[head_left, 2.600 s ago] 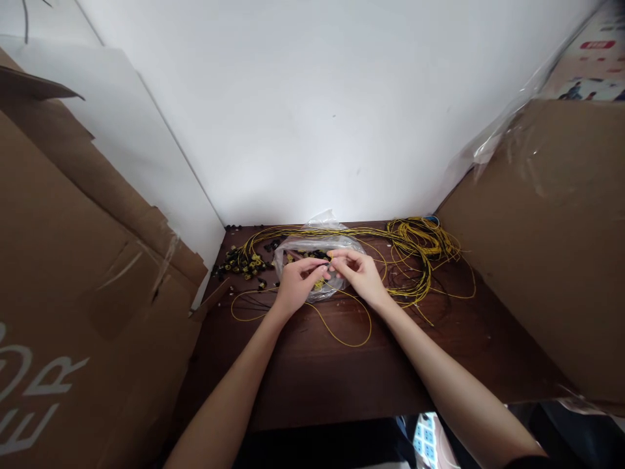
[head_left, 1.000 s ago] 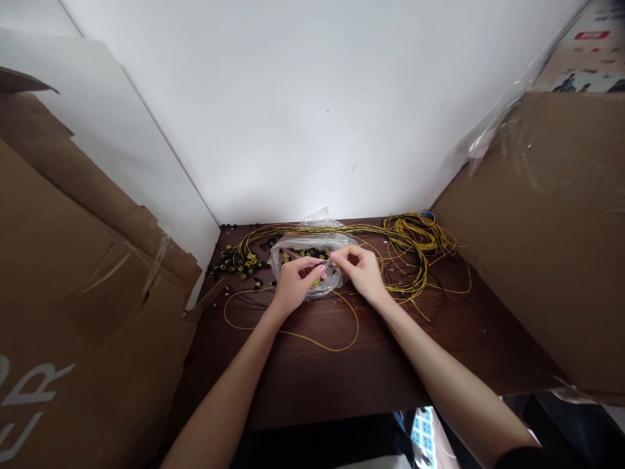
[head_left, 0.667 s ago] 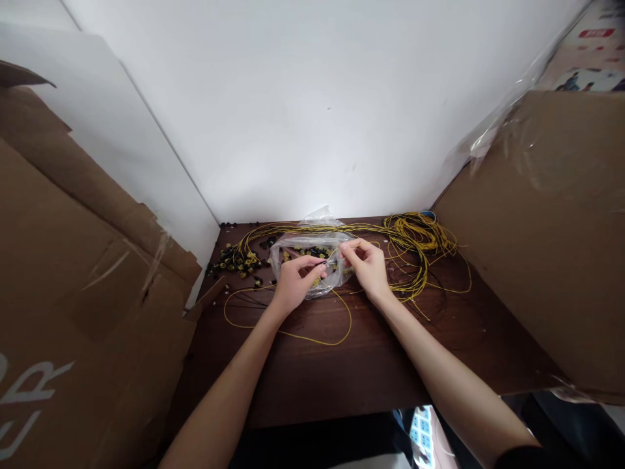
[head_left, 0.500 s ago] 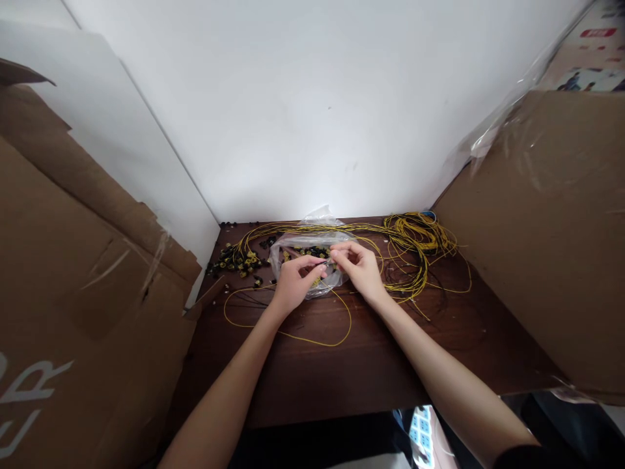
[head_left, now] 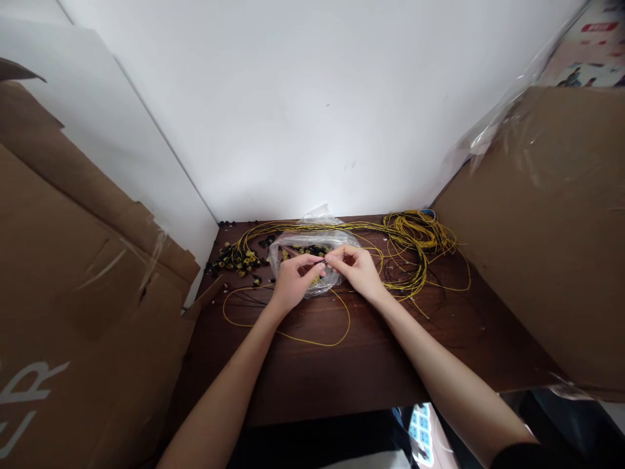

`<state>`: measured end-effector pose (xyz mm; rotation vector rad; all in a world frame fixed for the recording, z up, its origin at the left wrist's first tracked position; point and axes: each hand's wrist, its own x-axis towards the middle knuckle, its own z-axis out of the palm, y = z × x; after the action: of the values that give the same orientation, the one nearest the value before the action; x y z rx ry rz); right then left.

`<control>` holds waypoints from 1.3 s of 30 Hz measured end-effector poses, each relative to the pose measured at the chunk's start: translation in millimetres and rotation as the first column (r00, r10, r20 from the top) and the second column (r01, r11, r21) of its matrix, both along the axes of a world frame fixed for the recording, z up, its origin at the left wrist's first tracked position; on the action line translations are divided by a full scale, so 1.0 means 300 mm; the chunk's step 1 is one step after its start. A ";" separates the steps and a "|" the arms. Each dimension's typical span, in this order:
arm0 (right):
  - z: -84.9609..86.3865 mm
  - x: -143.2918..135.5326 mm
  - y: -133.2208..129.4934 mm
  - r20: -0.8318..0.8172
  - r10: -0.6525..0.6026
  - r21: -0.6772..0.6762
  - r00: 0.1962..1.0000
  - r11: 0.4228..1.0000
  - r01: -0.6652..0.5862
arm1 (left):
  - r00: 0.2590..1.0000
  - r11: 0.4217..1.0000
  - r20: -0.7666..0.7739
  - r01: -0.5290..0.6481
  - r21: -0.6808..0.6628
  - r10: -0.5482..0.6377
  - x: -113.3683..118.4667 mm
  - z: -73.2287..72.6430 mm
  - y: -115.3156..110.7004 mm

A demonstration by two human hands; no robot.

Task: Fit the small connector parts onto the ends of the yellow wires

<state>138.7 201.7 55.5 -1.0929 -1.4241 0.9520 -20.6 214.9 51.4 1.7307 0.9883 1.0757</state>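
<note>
Over a clear plastic bag (head_left: 277,251), my left hand (head_left: 293,280) pinches a thin dark wire end between thumb and forefinger. My right hand (head_left: 356,268) is closed in a pinch, its fingertips meeting the left ones at the wire; what they hold is too small to make out. A yellow wire (head_left: 312,342) makes a wide loop on the table below the hands, one side running up towards the fingers. Inside the bag lie small black and yellow parts (head_left: 312,250), partly hidden by the hands.
A pile of small black and yellow connectors (head_left: 241,260) lies at the left. From it a bundle of yellow and black wires (head_left: 312,227) runs behind the bag to a coil (head_left: 415,234) at the right. Cardboard boxes (head_left: 88,260) flank the brown table (head_left: 312,384); a white wall stands behind.
My right hand has moved slightly left and down, bringing its fingertips against those of my left hand. My left hand stays almost in place.
</note>
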 end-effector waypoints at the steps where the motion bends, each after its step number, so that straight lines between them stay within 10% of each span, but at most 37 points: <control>1: 0.002 0.002 0.000 0.007 -0.011 0.004 1.000 1.000 0.011 | 1.000 1.000 0.001 0.000 -0.004 0.000 0.001 0.001 0.000; 13: 0.014 0.032 0.010 -0.188 -0.371 0.082 0.909 0.917 0.391 | 0.999 0.999 0.046 -0.008 -0.050 0.010 0.008 0.007 -0.004; 26: 0.008 -0.008 -0.013 0.074 -0.079 0.053 0.994 0.996 0.075 | 0.999 0.999 0.038 -0.016 -0.035 0.017 0.001 -0.002 0.000; 39: 0.014 0.013 -0.004 -0.084 -0.296 0.068 0.952 0.951 0.302 | 0.999 0.999 0.038 -0.007 -0.048 0.008 0.007 0.014 -0.008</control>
<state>142.6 200.4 59.8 -1.1627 -1.1852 0.7040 -18.5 212.6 55.6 1.6627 0.9896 1.0776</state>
